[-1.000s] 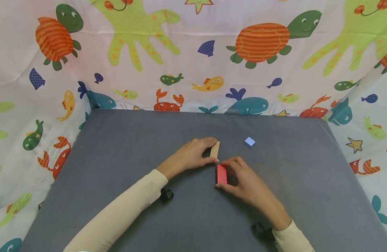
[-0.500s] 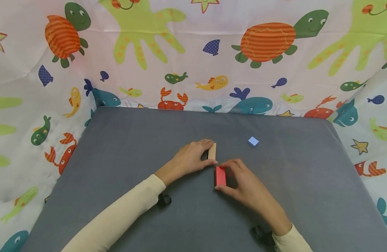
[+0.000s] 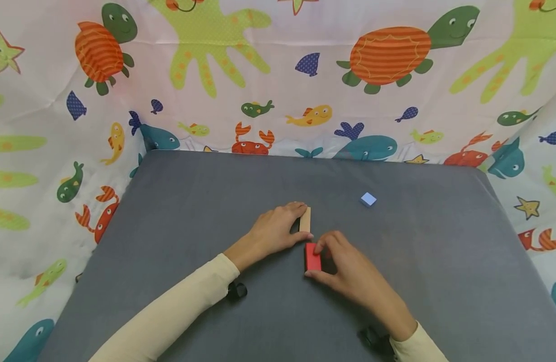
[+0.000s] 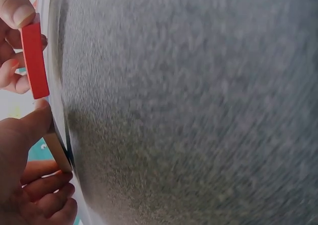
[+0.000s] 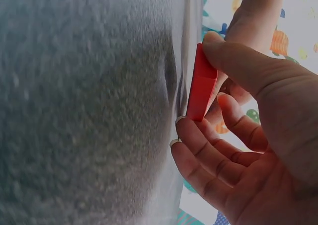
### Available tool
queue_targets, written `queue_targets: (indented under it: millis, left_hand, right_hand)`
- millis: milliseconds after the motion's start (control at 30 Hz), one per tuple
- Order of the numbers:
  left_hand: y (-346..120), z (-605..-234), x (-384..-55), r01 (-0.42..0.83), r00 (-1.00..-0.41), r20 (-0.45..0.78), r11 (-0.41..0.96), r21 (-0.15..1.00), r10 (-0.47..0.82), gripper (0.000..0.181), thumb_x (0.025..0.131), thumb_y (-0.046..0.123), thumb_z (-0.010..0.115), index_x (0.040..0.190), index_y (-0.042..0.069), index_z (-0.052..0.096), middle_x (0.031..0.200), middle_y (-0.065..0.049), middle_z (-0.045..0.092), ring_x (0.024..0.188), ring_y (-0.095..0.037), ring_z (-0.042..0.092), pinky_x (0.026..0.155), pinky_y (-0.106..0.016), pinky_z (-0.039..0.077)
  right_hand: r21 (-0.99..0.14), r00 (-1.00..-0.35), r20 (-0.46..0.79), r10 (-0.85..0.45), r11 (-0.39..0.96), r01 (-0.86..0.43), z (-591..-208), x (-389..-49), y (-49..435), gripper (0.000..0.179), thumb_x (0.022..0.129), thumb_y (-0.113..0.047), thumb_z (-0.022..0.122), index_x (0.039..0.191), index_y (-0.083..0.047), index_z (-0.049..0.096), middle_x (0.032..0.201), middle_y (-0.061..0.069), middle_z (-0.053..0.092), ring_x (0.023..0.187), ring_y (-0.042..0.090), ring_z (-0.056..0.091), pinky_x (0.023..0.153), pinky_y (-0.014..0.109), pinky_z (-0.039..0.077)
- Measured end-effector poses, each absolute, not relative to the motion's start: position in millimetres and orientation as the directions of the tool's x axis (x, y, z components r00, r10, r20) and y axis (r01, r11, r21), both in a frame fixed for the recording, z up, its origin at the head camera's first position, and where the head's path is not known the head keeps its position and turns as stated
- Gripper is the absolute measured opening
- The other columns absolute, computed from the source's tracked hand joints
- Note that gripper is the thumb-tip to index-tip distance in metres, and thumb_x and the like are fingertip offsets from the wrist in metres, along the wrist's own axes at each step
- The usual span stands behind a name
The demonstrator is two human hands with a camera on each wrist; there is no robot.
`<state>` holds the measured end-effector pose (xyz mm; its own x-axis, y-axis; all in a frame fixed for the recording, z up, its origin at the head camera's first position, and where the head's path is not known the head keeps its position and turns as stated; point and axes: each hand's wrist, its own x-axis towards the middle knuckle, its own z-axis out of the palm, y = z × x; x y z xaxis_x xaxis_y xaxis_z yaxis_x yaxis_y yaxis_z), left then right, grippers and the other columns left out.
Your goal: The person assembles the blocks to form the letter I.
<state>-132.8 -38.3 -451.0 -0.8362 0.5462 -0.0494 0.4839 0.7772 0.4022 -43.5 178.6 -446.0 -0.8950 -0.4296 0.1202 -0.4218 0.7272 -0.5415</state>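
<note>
Near the middle of the grey table, my left hand (image 3: 273,229) holds a flat natural-wood block (image 3: 305,220) between thumb and fingers. Just in front of it, nearer to me, a red rectangular block (image 3: 312,257) is held at its ends by my right hand (image 3: 352,269), with the index finger bent over its top face. In the right wrist view the thumb is at one end of the red block (image 5: 201,83) and fingertips are at the other. The left wrist view shows the wooden block (image 4: 58,148) just beyond the left thumb, close to the red block (image 4: 35,61).
A small light-blue block (image 3: 368,199) lies behind and to the right of both hands. The grey tabletop (image 3: 192,201) ends at a patterned cloth (image 3: 282,75) at the back and sides. Black wrist straps (image 3: 236,290) hang under the sleeves.
The right hand has shifted the red block slightly left and nearer to me, and its index finger now lies over the top face. The left hand stays on the wooden block. The head view drifts.
</note>
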Motion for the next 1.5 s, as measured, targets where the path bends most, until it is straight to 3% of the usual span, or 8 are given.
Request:
queue_targets:
  millis: [500,833,1133,1500]
  left_hand:
    - [-33.1,-451.3,-116.2,0.459,-0.862,-0.022,0.797,0.392,0.507,0.078,0.096,0.050,0.078,0.158,0.012,0.052,0.161,-0.006,0.051,0.148,-0.022,0.050,0.108,-0.046,0.053]
    - [-36.1,-454.8,-115.6,0.454,-0.868,-0.009,0.799,0.394,0.497,0.059,0.108,0.040,0.063,0.158,0.012,0.052,0.162,-0.005,0.051,0.147,-0.024,0.050,0.108,-0.048,0.053]
    - [-38.2,-456.6,-115.6,0.462,-0.863,0.001,0.788,0.406,0.505,0.057,0.107,0.038,0.064,0.157,0.012,0.053,0.160,-0.006,0.052,0.146,-0.025,0.052,0.107,-0.048,0.053]
    - [-39.7,-455.7,-118.0,0.463,-0.861,0.012,0.775,0.431,0.508,0.057,0.106,0.038,0.065,0.156,0.013,0.054,0.159,-0.006,0.053,0.143,-0.027,0.055,0.106,-0.048,0.054]
  right_hand:
    - [-0.501,-0.901,0.075,-0.427,0.765,-0.404,-451.5,-30.5,166.3,0.053,0.080,-0.043,0.095,0.112,-0.018,0.061,0.114,-0.004,0.055,0.082,0.010,0.056,0.069,0.027,0.052]
    - [-0.448,-0.892,0.106,-0.439,0.780,-0.438,-455.2,-31.7,161.7,0.055,0.076,-0.044,0.097,0.109,-0.013,0.065,0.116,0.000,0.058,0.089,0.012,0.061,0.074,0.036,0.057]
    - [-0.472,-0.894,0.110,-0.434,0.769,-0.431,-453.3,-35.4,157.7,0.051,0.075,-0.038,0.098,0.106,-0.013,0.065,0.114,0.000,0.059,0.092,0.014,0.063,0.079,0.037,0.057]
    - [-0.487,-0.927,0.053,-0.370,0.801,-0.348,-450.6,-41.8,151.8,0.050,0.079,-0.037,0.095,0.110,-0.010,0.067,0.117,0.003,0.059,0.088,0.014,0.061,0.072,0.034,0.055]
